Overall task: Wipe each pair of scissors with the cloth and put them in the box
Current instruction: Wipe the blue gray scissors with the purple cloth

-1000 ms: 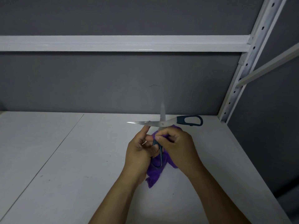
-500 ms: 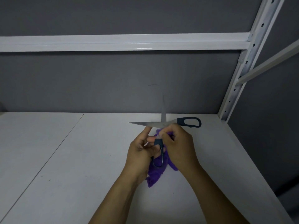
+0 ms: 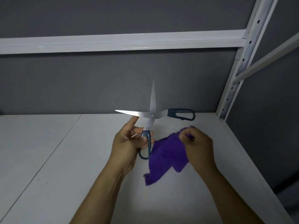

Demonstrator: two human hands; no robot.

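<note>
A pair of scissors with dark blue handles is spread wide open above the shelf. One blade points up, the other points left. My left hand grips the lower handle loop, and its forefinger touches the underside of the left-pointing blade. The other handle sticks out to the right, free. My right hand pinches a purple cloth, which hangs from it down to the shelf, just right of the scissors. No box is in view.
The white shelf board carries a seam on the left. A white crossbeam runs overhead, and a perforated upright post stands at the right rear corner. The shelf's right edge drops off beside my right arm.
My right hand has pulled the cloth off the scissors and moved right. The lower handle is now uncovered in my left hand, and the scissors sit slightly higher.
</note>
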